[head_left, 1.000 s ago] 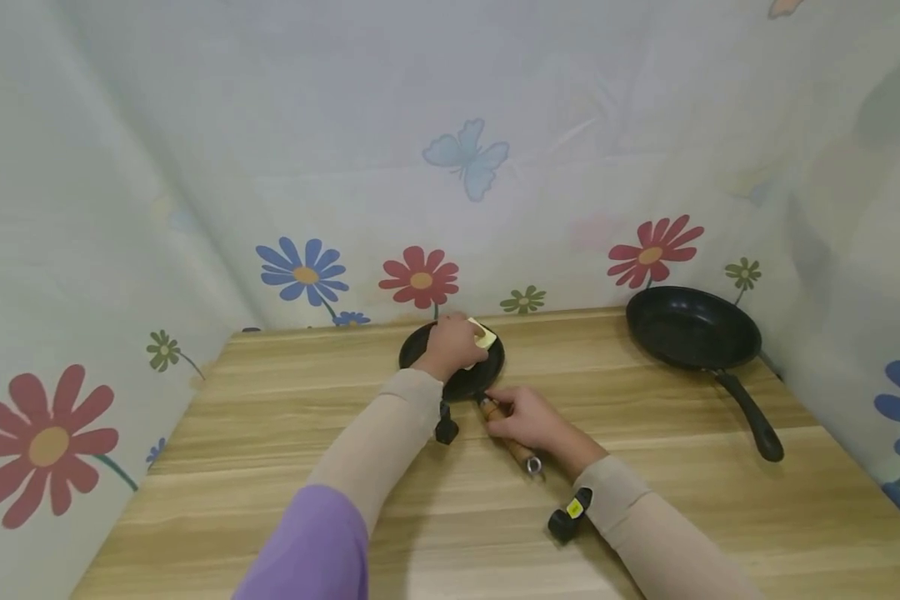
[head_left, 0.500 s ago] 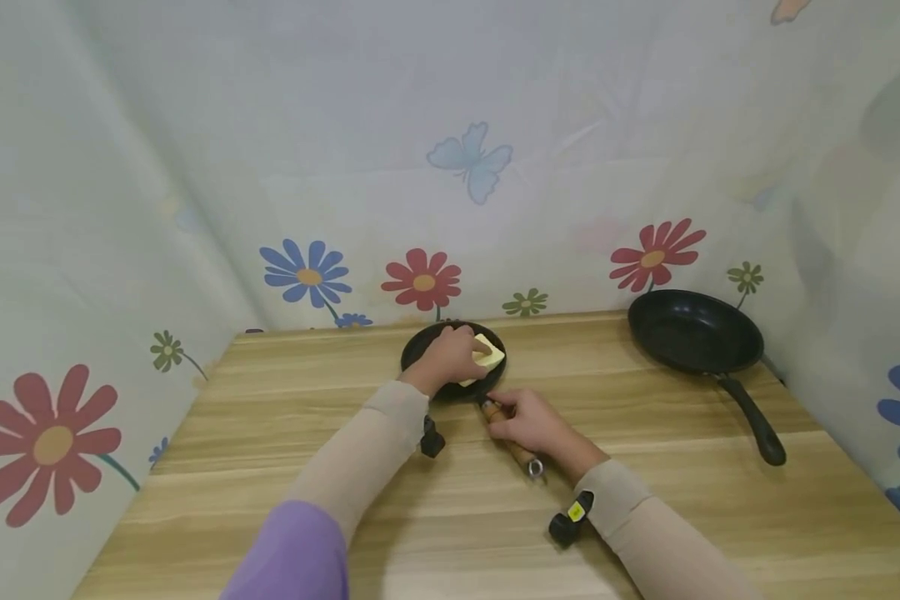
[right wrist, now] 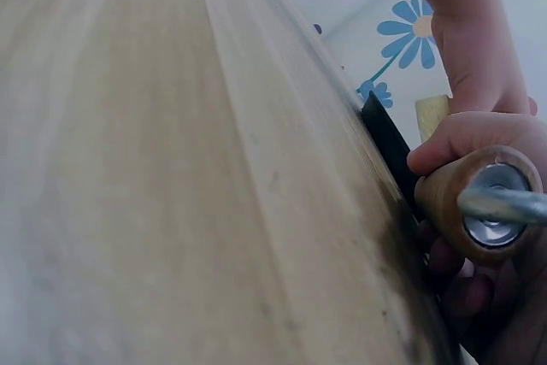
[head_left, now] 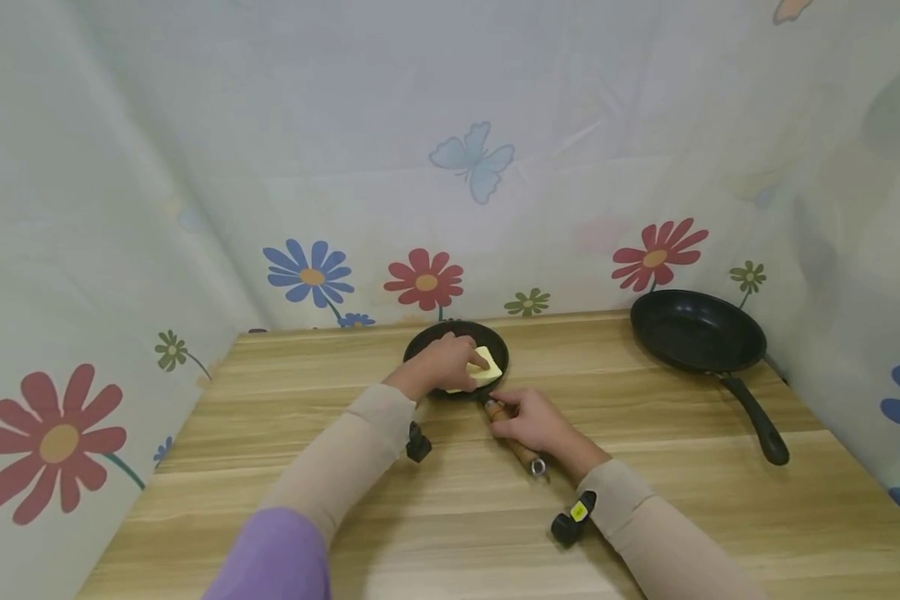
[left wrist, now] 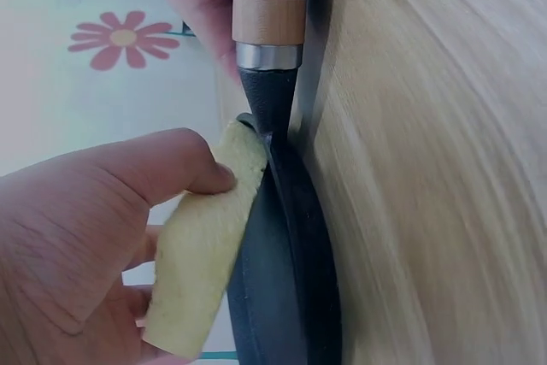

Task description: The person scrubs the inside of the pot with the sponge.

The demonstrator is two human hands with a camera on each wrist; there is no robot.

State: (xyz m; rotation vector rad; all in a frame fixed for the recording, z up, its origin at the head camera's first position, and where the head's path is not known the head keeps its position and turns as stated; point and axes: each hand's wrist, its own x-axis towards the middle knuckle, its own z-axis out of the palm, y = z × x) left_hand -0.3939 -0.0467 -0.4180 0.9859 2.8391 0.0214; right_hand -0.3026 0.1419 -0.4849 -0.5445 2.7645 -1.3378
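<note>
The floral sheeting [head_left: 345, 150] encloses the work area from 9 o'clock through 12 to 3 o'clock. The wood-grain table [head_left: 270, 400] spans the foreground; its far edge lies at 12 o'clock. The large frying pan [head_left: 693, 329] rests at the small pan's 3 o'clock, well apart, its handle pointing to 5 o'clock. Both pans keep their positions relative to the table.

The small pan [head_left: 487, 337] sits near the far edge, its wooden handle [left wrist: 269, 21] pointing to 5 o'clock. The right hand [head_left: 536, 419] grips this handle, as before. The left hand [head_left: 444, 364] enters from 8 o'clock, pinches the sponge, and obstructs the head view of the pan interior. The yellow sponge [left wrist: 209, 250] has shifted with it from the pan's 1 o'clock towards 4 o'clock, near the handle joint. A metal loop [right wrist: 504, 204] ends the wooden handle.
</note>
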